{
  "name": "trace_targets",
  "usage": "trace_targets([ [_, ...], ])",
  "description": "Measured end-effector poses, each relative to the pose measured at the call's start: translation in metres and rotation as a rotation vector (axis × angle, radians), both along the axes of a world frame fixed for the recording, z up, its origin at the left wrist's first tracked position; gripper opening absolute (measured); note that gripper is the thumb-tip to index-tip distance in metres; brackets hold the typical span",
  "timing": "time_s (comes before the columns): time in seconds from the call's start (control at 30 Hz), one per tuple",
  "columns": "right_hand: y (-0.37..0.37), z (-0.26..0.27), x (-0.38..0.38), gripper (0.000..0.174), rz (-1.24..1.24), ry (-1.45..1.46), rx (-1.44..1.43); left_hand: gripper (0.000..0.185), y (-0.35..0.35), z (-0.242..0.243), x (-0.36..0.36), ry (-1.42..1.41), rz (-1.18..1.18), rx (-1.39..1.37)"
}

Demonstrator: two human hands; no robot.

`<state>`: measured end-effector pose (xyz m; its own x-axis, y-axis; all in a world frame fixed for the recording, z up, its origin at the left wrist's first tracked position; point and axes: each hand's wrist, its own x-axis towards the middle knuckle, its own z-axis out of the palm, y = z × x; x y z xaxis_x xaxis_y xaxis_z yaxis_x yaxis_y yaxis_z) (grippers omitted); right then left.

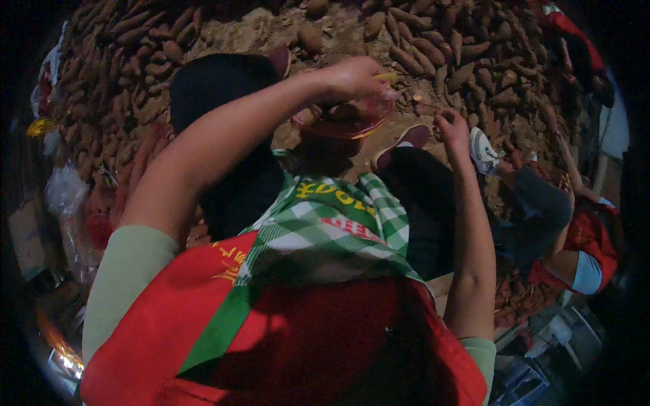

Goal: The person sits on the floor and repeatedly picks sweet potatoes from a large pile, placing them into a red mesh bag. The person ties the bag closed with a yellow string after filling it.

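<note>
My left hand (pixel 363 78) is curled around a slim yellow item (pixel 387 76), mostly hidden by the fingers. Just below it is a reddish container (pixel 350 124) with a yellow-edged rim; dark shapes show inside, too dim to name. To the right, my right hand (pixel 452 127) pinches a thin, dark, stem-like piece (pixel 430 105) between thumb and fingers. Near that piece's far end shows a small pale round cut face (pixel 417 98); whether the two are joined, I cannot tell. Brown sweet potatoes (pixel 429 51) lie on the soil beyond both hands.
Sweet potatoes (pixel 137 66) are heaped at left and right. Another person (pixel 579 243) in red sits close on my right, a white shoe (pixel 483 151) near my right hand. A further person (pixel 574 40) is at upper right. Clear plastic bags (pixel 66 188) lie at left.
</note>
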<state>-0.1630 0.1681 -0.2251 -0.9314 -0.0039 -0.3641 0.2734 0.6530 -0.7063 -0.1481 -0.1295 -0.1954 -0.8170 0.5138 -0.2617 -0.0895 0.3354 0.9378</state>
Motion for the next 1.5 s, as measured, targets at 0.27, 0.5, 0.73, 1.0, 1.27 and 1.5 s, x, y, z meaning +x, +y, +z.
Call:
trace_targets([
  [0.27, 0.075, -0.126, -0.104, 0.026, -0.303, -0.19, -0.021, 0.032, 0.006, 0.001, 0.019, -0.018, -0.015, 0.011],
  [0.5, 0.121, -0.261, -0.193, 0.04, -0.026, 0.126, 0.63, 0.023, 0.002, 0.042, 0.028, -0.378, 0.016, 0.051],
  [0.73, 0.134, -0.314, -0.256, 0.07, 0.042, -0.18, 0.79, 0.018, 0.01, 0.058, -0.002, -0.552, 0.028, 0.058],
  [1.0, 0.126, -0.309, -0.208, 0.054, 0.037, 0.058, 0.494, 0.021, 0.003, 0.046, 0.009, -0.607, -0.048, -0.064],
  [1.27, 0.068, -0.065, -0.119, 0.031, 0.44, -0.651, -0.206, 0.028, 0.008, 0.013, 0.017, -0.418, 0.199, 0.176],
  [1.5, 0.003, 0.11, 0.017, 0.037, 0.657, -0.759, -0.296, 0.025, 0.01, 0.003, 0.003, -0.316, 0.133, 0.083],
])
